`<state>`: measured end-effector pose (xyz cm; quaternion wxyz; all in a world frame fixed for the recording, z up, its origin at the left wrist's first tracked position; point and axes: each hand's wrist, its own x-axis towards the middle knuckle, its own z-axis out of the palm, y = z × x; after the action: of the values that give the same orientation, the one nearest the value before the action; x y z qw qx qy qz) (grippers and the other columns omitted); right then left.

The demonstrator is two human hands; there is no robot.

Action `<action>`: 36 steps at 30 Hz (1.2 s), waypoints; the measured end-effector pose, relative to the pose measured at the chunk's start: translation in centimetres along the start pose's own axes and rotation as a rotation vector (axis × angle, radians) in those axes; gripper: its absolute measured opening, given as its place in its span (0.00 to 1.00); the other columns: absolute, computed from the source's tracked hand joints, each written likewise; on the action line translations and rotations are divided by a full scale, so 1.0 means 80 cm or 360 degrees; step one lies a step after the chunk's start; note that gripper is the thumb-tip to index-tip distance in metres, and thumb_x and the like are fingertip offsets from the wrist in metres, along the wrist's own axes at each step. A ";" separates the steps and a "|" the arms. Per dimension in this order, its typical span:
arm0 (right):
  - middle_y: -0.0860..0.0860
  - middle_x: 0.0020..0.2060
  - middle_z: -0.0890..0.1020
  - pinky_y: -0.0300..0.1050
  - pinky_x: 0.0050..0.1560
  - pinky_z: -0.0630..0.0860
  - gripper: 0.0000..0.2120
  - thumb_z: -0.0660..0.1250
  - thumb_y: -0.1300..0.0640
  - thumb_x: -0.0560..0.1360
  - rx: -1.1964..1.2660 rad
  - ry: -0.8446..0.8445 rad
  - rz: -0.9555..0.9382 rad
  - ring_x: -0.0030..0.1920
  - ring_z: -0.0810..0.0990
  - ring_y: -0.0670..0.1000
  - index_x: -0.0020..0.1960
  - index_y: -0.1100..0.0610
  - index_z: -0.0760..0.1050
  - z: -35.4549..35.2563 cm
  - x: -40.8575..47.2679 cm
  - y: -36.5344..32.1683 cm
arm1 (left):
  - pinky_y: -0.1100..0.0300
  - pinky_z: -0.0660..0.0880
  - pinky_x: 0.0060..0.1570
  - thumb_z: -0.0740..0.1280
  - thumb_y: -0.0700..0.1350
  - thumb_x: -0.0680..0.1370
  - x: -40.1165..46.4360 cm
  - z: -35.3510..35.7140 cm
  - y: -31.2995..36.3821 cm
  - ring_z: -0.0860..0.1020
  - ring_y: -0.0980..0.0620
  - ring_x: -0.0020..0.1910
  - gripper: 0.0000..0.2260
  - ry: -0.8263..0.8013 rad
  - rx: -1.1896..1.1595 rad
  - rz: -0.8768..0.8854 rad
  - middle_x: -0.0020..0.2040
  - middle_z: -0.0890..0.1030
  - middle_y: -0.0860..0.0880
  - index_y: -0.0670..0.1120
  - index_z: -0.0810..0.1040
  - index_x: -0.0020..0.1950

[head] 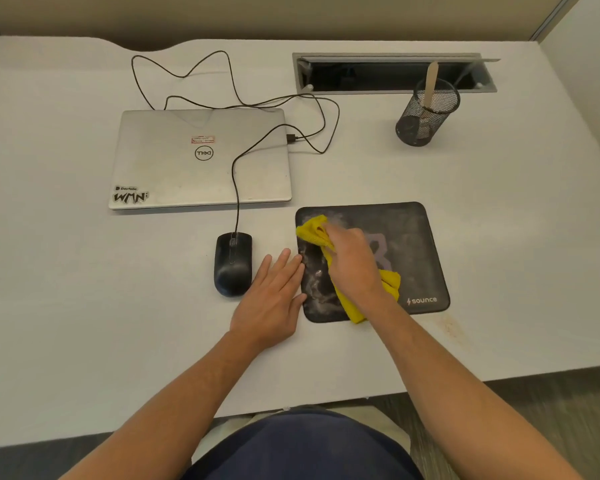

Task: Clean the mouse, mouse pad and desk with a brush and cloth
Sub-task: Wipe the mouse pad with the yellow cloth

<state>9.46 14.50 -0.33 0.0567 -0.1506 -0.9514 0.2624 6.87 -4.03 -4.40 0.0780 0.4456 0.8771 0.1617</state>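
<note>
the pad [413,247] is a thin black rectangle with rounded corners, matte, with a pale "sounce" mark at its near right corner and a faded grey-purple figure in the middle. whitish dusty smears cloud its left half and far edge. it lies flat on the desk [499,209], just right of the mouse and near the front of the laptop.

the cloth [314,232] is bright yellow, soft and nubbly, bunched into folds. it lies on the left part of the pad, one lump showing beyond the fingertips and another trailing out under the wrist toward the pad's near edge. the right hand [352,265] presses down on it, fingers close together and bent over the bunched fabric, gripping it.

the left hand [274,299] lies flat on the desk between mouse and pad, fingers straight and slightly spread, their tips and the thumb touching the pad's left edge.

the mouse [232,263] is a smooth black oval, faintly glossy with a dull dusty sheen, sitting on the bare desk. its thin black cord [236,174] runs up over the laptop [201,161], a closed silver slab with stickers on the lid, and loops loosely behind it.

a black wire-mesh cup [426,114] stands well apart at the far right, with a pale flat wooden stick [431,83] leaning inside. behind it a grey metal cable slot [395,72] is cut into the desk, its flap raised.

the desk is a smooth off-white laminate with a faint brownish stain near the pad's near right corner. beige partition walls close in the back and right; dark flooring shows below the desk edge.
</note>
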 end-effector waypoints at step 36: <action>0.58 0.48 0.79 0.56 0.42 0.76 0.09 0.65 0.59 0.76 -0.0281 0.0357 -0.0052 0.45 0.76 0.59 0.55 0.59 0.78 0.005 0.000 -0.001 | 0.46 0.53 0.75 0.51 0.54 0.83 0.000 -0.004 0.001 0.50 0.49 0.78 0.26 -0.0003 -0.0080 -0.0038 0.78 0.59 0.46 0.42 0.58 0.77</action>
<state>9.36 14.24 -0.67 0.1536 -0.1680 -0.9608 0.1583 6.84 -4.07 -4.08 0.0920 0.4331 0.8779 0.1823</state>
